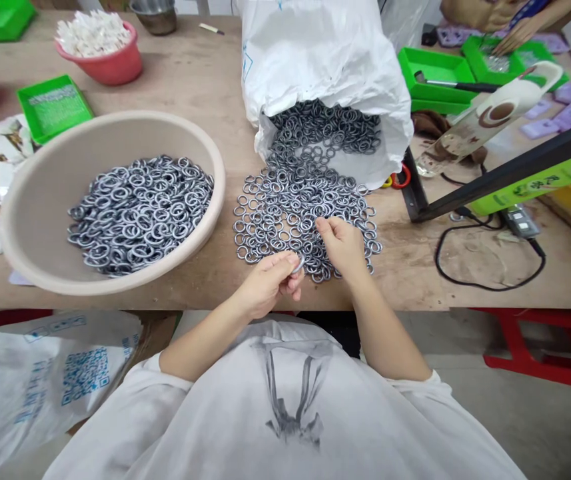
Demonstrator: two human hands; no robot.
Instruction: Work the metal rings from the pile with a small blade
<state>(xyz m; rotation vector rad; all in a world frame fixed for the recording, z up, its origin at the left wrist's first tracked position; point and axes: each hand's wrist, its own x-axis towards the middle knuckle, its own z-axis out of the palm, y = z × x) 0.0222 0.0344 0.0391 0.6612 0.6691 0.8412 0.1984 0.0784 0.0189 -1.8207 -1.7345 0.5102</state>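
Observation:
My left hand (272, 283) is closed at the table's front edge, pinching a grey metal ring (298, 265) between thumb and fingers. Just right of it, my right hand (341, 245) reaches over the loose pile of grey rings (265, 217). Its thumb and forefinger are pressed together at the pile, and whatever they grip is hidden. Behind the pile a white sack (325, 53) lies with its mouth toward me, more rings spilling out. To the left stands a wide beige basin (30, 220) with a heap of the same rings (142, 213) inside.
Behind the basin are a green tray (55, 130) and a red bowl (115, 65) of white pieces. A black metal frame (465, 197), a cable (440, 257) and a clear bottle (475, 133) stand right. Another person's hand (518, 37) works over green trays at the far right.

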